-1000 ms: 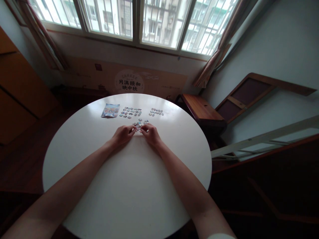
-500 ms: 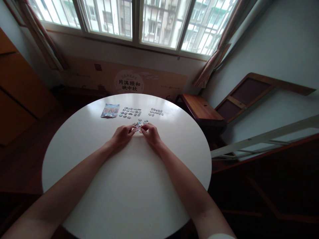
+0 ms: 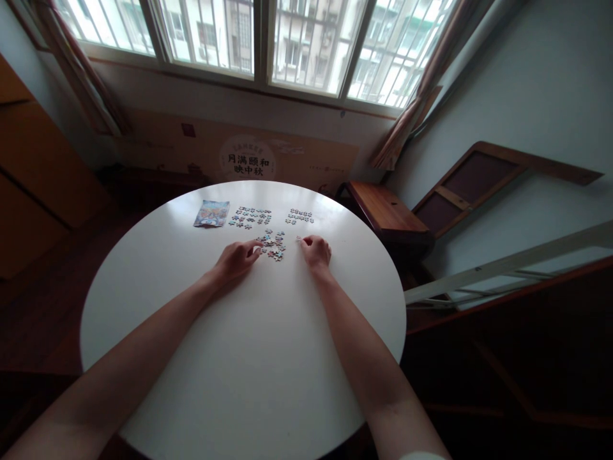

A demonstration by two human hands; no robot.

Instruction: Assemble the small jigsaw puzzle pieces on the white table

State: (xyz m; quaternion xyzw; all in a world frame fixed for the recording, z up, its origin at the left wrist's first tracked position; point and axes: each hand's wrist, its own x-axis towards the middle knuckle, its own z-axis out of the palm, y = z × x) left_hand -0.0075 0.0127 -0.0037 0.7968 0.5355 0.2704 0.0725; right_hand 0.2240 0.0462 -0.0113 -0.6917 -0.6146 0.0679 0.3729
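Observation:
A loose pile of small jigsaw puzzle pieces [image 3: 275,253] lies on the white round table [image 3: 253,358]. My left hand [image 3: 238,258] rests at the pile's left edge, its thumb and forefinger slightly apart at the pieces; its other fingers are curled under. Right of the pile, my right hand [image 3: 316,251] pinches one small puzzle piece [image 3: 299,239] between thumb and forefinger. Beyond the pile, several pieces are laid out in rows: a larger group [image 3: 250,217] at centre left and a smaller group [image 3: 300,216] to the right.
A colourful picture packet [image 3: 211,213] lies at the table's far left. Behind the table are a wall with a printed banner [image 3: 167,144] and a barred window. A wooden stool or bench [image 3: 387,207] stands past the right edge, near a leaning wooden frame [image 3: 454,191].
My right hand has moved right, away from the pile, with a puzzle piece in its fingertips. More of the pile shows now. My left hand has stayed almost still.

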